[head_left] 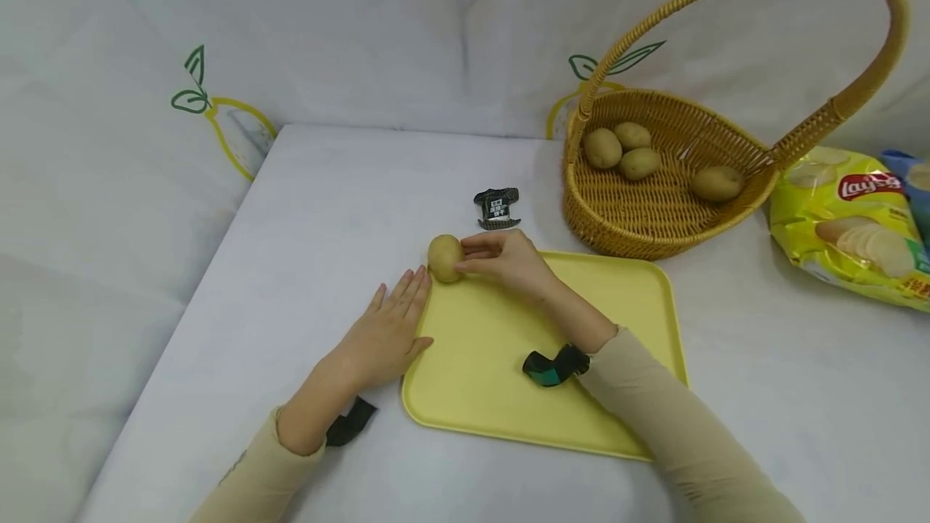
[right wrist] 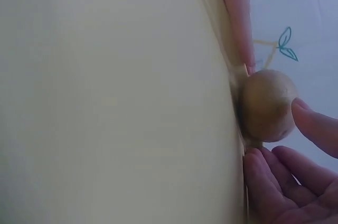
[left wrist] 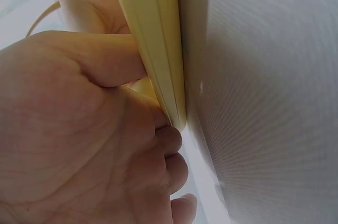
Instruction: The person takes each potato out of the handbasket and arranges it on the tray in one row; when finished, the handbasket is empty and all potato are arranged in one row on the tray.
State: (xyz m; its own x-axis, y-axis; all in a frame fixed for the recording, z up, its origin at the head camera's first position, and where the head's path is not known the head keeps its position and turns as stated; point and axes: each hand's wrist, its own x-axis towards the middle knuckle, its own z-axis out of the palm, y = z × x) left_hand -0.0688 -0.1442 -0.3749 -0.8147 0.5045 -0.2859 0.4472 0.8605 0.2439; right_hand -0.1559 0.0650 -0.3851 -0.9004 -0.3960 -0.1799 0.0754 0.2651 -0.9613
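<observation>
A round yellow-brown potato [head_left: 446, 257] sits at the far left corner of a yellow tray [head_left: 494, 361]. My right hand [head_left: 504, 261] reaches over the tray to the potato's right side, thumb tip against it and the other fingertips beside it, not wrapped round it. In the right wrist view those fingers [right wrist: 264, 176] are low by the tray's edge. Flat on the table lies my left hand [head_left: 388, 333], fingers straight, along the tray's left edge. The left wrist view has its thumb [left wrist: 113, 57] over the rim and its fingertips beside the tray.
A wicker basket [head_left: 581, 212] with a tall handle stands behind the tray, holding several potatoes [head_left: 639, 163]. Yellow and blue chip bags [head_left: 850, 224] lie to its right. A small black wrapped packet [head_left: 497, 208] is just beyond the potato. White cloth hangs behind.
</observation>
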